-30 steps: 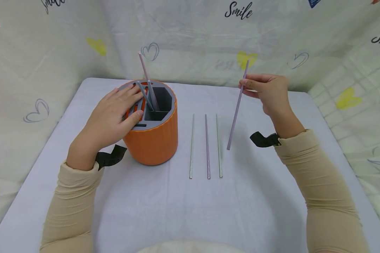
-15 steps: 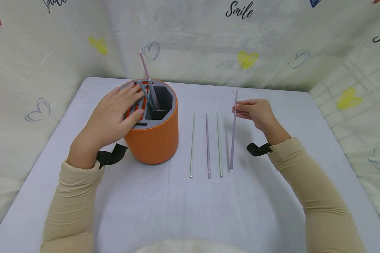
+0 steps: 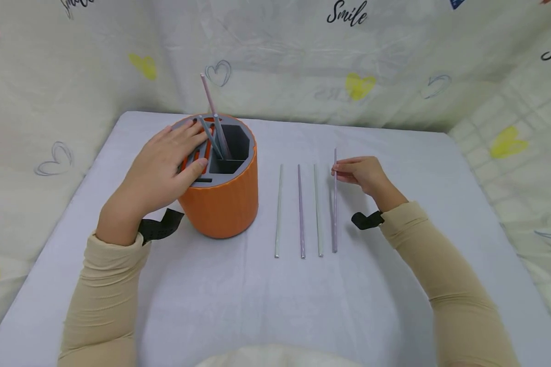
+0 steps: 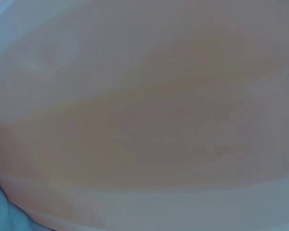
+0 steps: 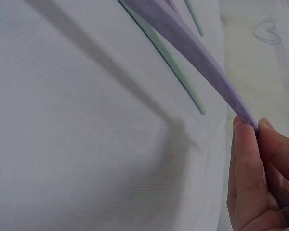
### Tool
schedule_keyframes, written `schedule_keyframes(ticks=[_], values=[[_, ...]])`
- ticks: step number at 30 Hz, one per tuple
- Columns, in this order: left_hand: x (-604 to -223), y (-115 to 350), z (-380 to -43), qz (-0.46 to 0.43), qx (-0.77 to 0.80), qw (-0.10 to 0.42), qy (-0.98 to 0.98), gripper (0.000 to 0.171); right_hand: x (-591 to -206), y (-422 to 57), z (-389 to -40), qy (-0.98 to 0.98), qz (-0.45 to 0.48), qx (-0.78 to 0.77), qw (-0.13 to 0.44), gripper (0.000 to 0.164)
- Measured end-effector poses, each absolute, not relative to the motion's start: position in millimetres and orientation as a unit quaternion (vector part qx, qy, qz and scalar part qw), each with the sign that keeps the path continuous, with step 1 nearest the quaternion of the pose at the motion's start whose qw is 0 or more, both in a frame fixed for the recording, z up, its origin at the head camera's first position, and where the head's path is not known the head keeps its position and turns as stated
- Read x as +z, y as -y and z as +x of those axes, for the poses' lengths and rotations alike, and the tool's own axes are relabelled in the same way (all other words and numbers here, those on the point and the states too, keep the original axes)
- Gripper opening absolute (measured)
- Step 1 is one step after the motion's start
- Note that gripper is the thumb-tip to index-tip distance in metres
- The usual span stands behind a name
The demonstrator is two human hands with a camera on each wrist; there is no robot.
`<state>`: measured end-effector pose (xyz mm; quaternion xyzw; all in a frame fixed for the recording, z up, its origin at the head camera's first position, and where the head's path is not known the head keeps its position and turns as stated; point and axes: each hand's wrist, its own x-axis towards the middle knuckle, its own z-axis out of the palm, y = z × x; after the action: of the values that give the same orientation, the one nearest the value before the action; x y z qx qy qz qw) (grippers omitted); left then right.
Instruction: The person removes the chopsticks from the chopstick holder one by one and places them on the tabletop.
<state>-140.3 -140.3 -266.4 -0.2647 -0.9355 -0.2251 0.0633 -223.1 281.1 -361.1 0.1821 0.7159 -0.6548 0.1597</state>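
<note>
In the head view my right hand (image 3: 359,173) pinches a thin purple straw (image 3: 334,214) near its far end, between thumb and fingers. The right wrist view shows the same purple straw (image 5: 197,57) raised a little above the table, its shadow apart from it. To its left lie a pale green straw (image 3: 319,214), a purple straw (image 3: 301,214) and another pale green straw (image 3: 278,214), roughly parallel. My left hand (image 3: 158,168) rests on top of an orange desk organizer (image 3: 225,211), fingers extended over its grey slotted insert. The left wrist view is a blur.
Several straws, one pink (image 3: 207,94) and others bluish grey (image 3: 219,140), stand tilted in the organizer's large compartment. A white-covered table (image 3: 257,306) extends to a patterned cloth backdrop (image 3: 280,61) behind and at both sides.
My right hand has moved left, down and nearer with the purple straw, which now hangs almost parallel beside the other straws. The left hand stays on the organizer.
</note>
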Motion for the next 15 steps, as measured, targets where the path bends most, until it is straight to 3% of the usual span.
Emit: schedule_keyframes(ticks=[12,15], values=[[-265.6,140.9,-139.7,-0.265,-0.227,0.064,0.935,0.053,-379.5,-277.5,-229.6,-0.720,0.200,-0.638,0.187,0.005],[-266.5,140.7,-139.8,-0.266,-0.229,0.066,0.934,0.053,-382.3,-276.7,-229.9,-0.734,0.203,-0.621,0.188,0.014]])
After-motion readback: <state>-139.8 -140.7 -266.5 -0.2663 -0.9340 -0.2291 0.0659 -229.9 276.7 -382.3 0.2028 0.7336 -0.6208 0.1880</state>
